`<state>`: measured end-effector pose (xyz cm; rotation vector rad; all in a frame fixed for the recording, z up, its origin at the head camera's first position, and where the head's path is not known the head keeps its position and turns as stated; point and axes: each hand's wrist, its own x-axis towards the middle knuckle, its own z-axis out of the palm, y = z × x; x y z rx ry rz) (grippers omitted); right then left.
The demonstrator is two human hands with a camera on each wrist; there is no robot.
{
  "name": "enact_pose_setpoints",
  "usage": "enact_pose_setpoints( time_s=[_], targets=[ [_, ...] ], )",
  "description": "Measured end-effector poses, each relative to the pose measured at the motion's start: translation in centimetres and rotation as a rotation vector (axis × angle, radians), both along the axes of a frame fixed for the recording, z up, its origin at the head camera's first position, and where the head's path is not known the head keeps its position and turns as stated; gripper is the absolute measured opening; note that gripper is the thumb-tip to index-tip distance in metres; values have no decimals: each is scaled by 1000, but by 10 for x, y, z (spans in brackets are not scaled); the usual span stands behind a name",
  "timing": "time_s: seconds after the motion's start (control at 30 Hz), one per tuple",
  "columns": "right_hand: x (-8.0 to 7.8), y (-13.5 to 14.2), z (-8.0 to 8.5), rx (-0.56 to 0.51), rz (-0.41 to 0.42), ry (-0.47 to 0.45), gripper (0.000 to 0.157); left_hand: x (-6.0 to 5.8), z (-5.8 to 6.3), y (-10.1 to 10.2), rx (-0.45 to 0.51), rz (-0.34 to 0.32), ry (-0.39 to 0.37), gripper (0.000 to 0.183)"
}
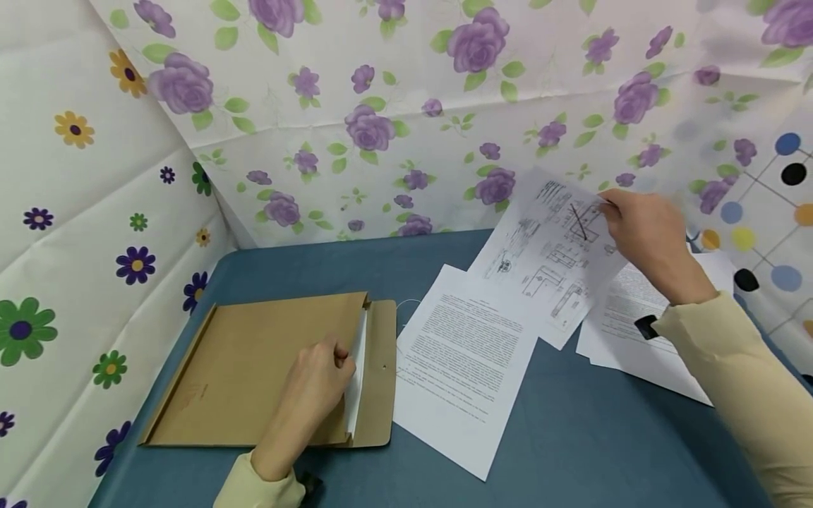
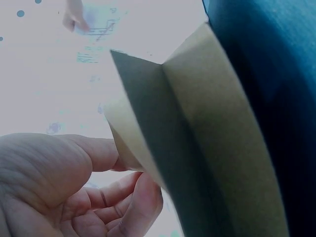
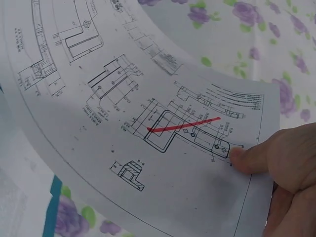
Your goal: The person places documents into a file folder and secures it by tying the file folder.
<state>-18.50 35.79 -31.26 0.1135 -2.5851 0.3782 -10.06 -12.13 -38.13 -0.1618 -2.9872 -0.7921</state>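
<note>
Drawing sheet (image 1: 549,261) was at table (image 1: 571,423) right, tilted, its corner pinched by right hand (image 1: 654,236), just beside text page (image 1: 457,346). Left hand (image 1: 314,384) pinched cardboard folder (image 1: 254,353) edge, table left.

Drawing sheet (image 3: 148,111) — red stroke (image 3: 185,126), otherwise illegible. Printed page (image 1: 464,353) — too small to read.

Folder (image 1: 254,346) at left on table (image 1: 571,437), sheet (image 1: 464,346) just right, papers (image 1: 622,342) farther right.
</note>
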Motion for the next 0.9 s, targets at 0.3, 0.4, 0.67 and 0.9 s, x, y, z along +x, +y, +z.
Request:
enact_pose_setpoints(
  time_s=[0.3,0.4,0.67,0.9],
  targets=[
    [29,13,26,41,-31,230,20,0,0,1,2,5,-4,9],
    [36,14,33,26,-42,267,21,-1,0,1,4,5,0,9],
    [46,8,41,-131,55,313,22,-2,-1,3,7,7,-6,9],
    [48,13,44,-441,100,177,24,-1,-1,5,17,-6,-3,8]
  ],
)
